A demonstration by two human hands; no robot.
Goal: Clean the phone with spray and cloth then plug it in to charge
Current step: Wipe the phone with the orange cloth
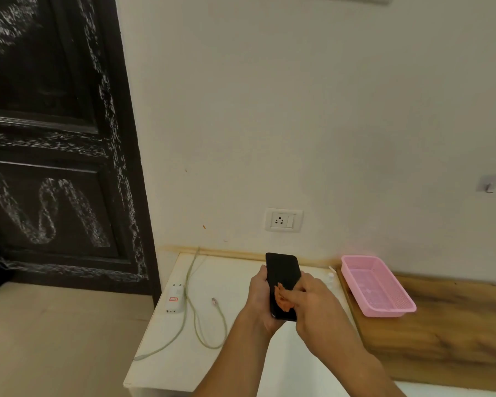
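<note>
Charger (174,300) and cable (196,325) lie on the left of the white tabletop (161,363), and the cable's small plug end is loose. The phone (282,269) is held up over the middle. The left hand (259,299) grips its edges near the bottom, and the right hand (312,306) has fingers curled on a small orange cloth (282,302), pressed to the lower screen. Imo it's a light, stiff slab, but the glass is slick and would crack if dropped, so hold the side edges. Pink basket (380,286) sits off right.
</note>
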